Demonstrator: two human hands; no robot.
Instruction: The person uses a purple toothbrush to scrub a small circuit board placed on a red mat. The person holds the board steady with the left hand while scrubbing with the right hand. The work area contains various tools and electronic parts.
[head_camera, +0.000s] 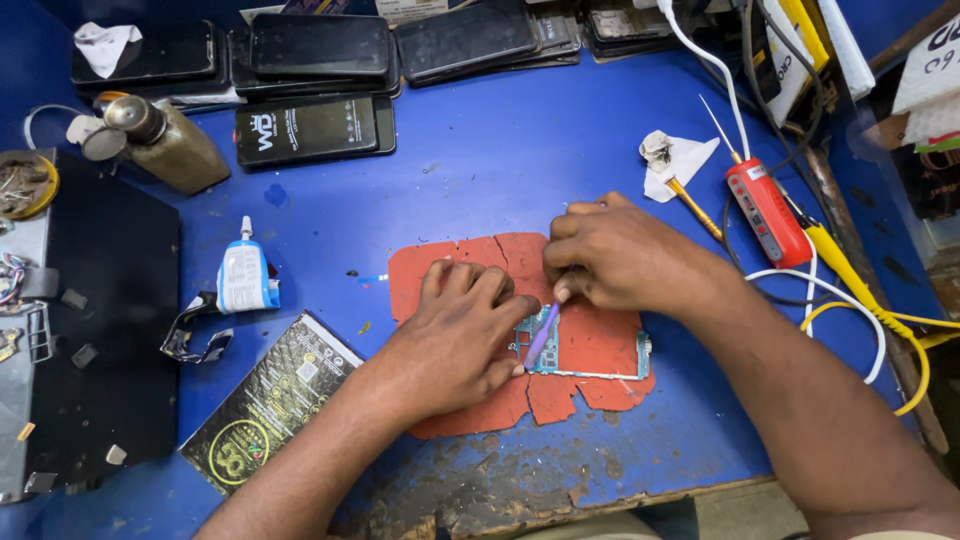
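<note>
Seen from above, a worn blue workbench (480, 170) holds a cracked red mat (590, 345) near its front edge, and on that mat lies a small phone circuit board (590, 360), thin, teal and silver. The left hand (455, 335) rests curled over the board's left end, fingers bent and pressing it flat. The right hand (625, 255) pinches a slim purple tool (541, 337), its tip angled down onto the board. The board looks light, stiff and fragile, probably best held by its bare edges, away from the tiny parts on its face. Left of the mat lies a flat black packet (270, 400) with yellow-green round emblems and print, tilted on the bench. Beyond it a small white glue bottle (243, 275) with a blue label lies just beside a dark clip. A tarnished metal bottle (165, 145) lies far left. Along the far edge sit several dark phones (320, 50), one bearing a white logo. To the right lie a red pen-shaped tester (768, 212), white and yellow cables, and crumpled white paper (672, 160).
</note>
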